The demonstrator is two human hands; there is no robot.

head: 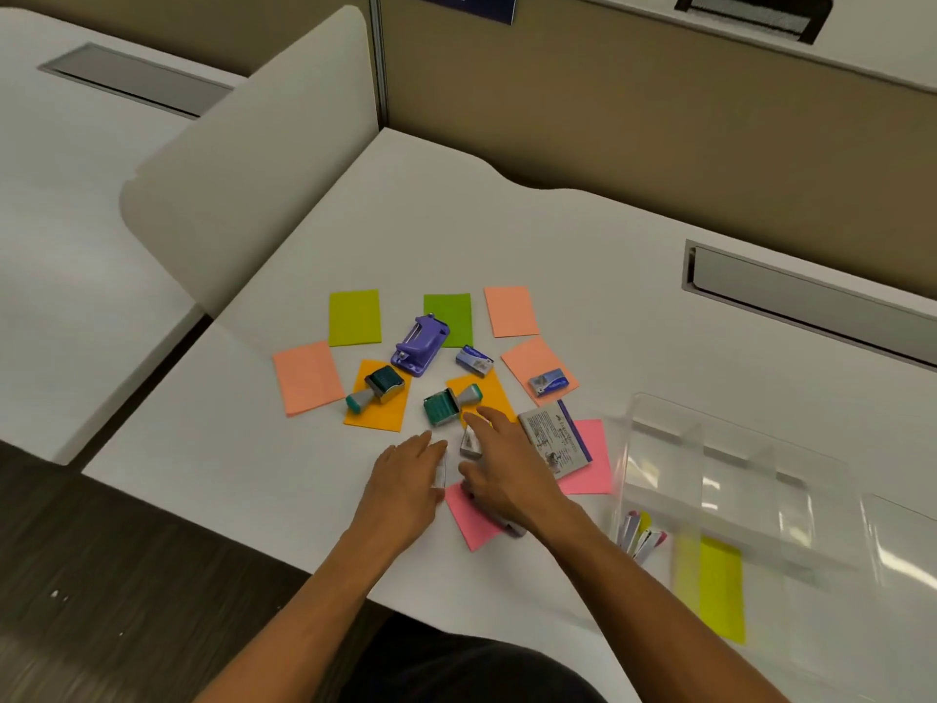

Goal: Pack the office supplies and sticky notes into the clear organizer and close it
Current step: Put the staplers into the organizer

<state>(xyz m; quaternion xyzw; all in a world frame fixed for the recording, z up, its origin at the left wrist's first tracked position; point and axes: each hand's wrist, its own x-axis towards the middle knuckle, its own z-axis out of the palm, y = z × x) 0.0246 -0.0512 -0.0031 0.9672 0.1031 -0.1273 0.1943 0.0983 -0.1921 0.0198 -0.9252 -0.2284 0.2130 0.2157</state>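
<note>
The left hand [409, 476] and right hand [502, 479] reach out with straight, spread fingers, flanking a small box [471, 443]. The clear organizer [659, 449] stands open at 3 o'clock. A hasty grab may crease the pink note [474, 522] or topple the stamp [448, 404]. The booklet [555, 438] print is unreadable.

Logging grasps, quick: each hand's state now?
Left hand: open, fingertips at a small white item.
Right hand: open, spread over a small grey box.
</note>
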